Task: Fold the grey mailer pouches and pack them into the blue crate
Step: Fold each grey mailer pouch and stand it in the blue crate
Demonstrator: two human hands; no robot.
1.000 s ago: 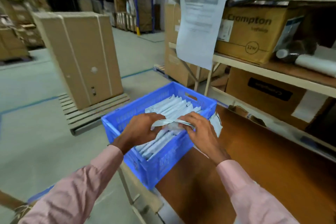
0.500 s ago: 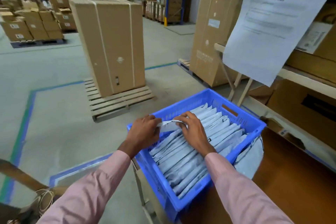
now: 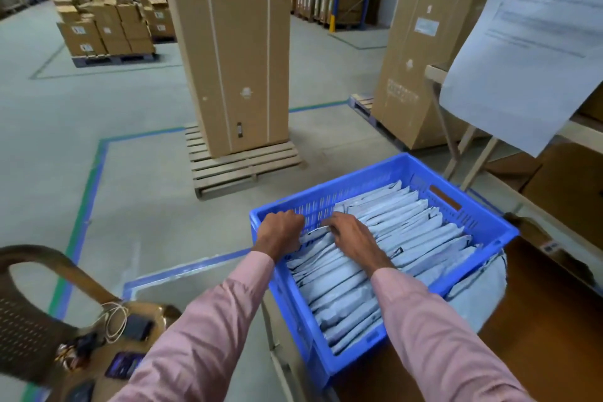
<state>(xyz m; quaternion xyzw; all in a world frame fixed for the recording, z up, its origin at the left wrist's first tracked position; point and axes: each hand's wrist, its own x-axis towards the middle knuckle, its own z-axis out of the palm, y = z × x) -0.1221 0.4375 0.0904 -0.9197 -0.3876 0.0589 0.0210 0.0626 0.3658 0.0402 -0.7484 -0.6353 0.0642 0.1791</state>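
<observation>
Head view: both hands tuck a folded pouch (image 3: 313,233) into the blue crate (image 3: 385,170). Left hand (image 3: 282,230) and right hand (image 3: 350,233) pinch it. Risk: it springs open, crate (image 3: 385,170) nearly full.

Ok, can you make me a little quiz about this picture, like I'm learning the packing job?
1. True or false: the blue crate is already nearly full of folded pouches.
2. Which hand is at the crate's left corner? A) left hand B) right hand
3. Fill in: both hands hold one grey pouch at the crate's ____ end (left or right).

Key: 1 true; 2 A; 3 left.
</observation>
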